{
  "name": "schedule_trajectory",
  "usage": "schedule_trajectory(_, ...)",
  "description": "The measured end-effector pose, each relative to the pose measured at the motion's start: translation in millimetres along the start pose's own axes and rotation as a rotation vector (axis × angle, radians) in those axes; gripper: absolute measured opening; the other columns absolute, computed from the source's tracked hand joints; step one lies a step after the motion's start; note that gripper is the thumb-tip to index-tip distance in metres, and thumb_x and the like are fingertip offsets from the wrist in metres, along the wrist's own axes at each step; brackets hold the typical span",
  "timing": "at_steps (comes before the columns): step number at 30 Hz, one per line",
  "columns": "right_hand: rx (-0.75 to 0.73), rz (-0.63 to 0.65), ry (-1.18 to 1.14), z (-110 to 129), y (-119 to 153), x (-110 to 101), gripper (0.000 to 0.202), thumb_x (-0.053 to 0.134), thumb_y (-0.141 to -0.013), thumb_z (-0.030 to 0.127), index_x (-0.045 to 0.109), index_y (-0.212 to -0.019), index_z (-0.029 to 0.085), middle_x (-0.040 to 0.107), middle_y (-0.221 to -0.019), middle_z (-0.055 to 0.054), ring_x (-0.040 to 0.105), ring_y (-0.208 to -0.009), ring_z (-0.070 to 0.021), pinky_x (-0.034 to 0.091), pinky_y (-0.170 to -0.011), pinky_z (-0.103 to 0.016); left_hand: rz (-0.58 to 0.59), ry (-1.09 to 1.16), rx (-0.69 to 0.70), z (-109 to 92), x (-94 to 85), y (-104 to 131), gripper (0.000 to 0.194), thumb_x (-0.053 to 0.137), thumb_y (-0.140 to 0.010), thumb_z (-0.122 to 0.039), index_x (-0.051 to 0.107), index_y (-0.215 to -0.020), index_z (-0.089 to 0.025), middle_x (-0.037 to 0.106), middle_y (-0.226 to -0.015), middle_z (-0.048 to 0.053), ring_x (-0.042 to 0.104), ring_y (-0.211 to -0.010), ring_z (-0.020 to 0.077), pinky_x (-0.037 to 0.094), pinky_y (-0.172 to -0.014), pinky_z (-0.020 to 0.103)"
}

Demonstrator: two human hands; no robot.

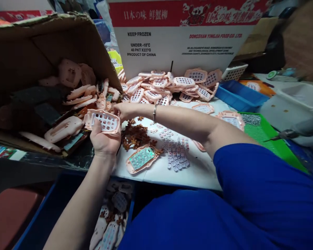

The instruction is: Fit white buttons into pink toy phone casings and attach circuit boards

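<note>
My left hand (105,140) holds a pink plastic shell (108,121) with rows of holes, its thumb on the face. My right hand (123,110) is just behind the shell's right end, by the opening of the cardboard box; its fingertips are partly hidden, and what they hold is too small to name. On the white table (156,177), a pink shell with a green circuit board (142,158) lies in front of brown antler-shaped pieces (135,135). Small white keypads (177,152) are spread to the right of them.
A cardboard box (23,38) of pink shells opens at the left. Piled perforated shells (159,85) lie before a white carton (172,41). Rightward are a blue tray (240,95), a green tray (261,135) with screws and an electric screwdriver (302,126). A blue bin (41,222) sits below.
</note>
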State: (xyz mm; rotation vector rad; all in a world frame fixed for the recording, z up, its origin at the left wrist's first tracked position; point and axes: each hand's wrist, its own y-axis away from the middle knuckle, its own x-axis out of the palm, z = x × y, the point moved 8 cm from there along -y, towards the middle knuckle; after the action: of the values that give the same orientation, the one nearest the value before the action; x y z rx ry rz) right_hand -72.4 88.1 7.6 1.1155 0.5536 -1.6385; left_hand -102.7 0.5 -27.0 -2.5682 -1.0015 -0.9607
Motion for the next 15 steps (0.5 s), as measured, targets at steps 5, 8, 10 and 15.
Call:
schedule_trajectory(5,0.117,0.105,0.124,-49.9,55.6,-28.7,0.033,0.066,-0.079,0.011,0.062,-0.111,0.005,0.063,-0.084,-0.001,0.050,-0.064,-0.0049,0.037,-0.062,-0.020,0.147,0.048,-0.145,37.7,64.2,9.5,0.026,0.051,-0.089,-0.034,0.065,-0.107,-0.022,0.070,-0.110,0.008,0.060,-0.112,0.0226,0.051,-0.094,0.040)
schedule_trajectory(8,0.230,0.154,0.202,-85.8,87.6,-33.1,0.032,0.066,-0.076,0.007,0.063,-0.108,0.004,0.063,-0.074,-0.001,0.051,-0.061,-0.0063,0.038,-0.062,-0.022,0.163,-0.002,-0.291,68.4,80.5,16.0,0.027,0.057,-0.085,-0.034,0.065,-0.107,-0.020,0.070,-0.109,0.010,0.061,-0.111,0.0247,0.051,-0.092,0.042)
schedule_trajectory(10,0.262,0.101,0.286,-98.9,97.1,-39.0,0.032,0.068,-0.074,0.007,0.066,-0.106,0.006,0.065,-0.077,-0.004,0.054,-0.065,-0.0100,0.040,-0.065,-0.024,0.132,-0.022,-0.304,71.8,78.8,17.4,0.026,0.058,-0.084,-0.030,0.065,-0.106,-0.018,0.070,-0.106,0.010,0.061,-0.111,0.0235,0.050,-0.094,0.039)
schedule_trajectory(15,0.099,-0.109,0.325,-66.6,76.8,-40.3,0.023,0.055,-0.085,0.011,0.069,-0.103,0.012,0.069,-0.092,-0.008,0.059,-0.078,-0.0133,0.043,-0.074,-0.027,-0.071,-0.044,-0.145,17.7,36.5,18.7,0.023,0.044,-0.087,-0.017,0.063,-0.099,-0.013,0.071,-0.095,0.013,0.066,-0.101,0.0240,0.050,-0.093,0.043)
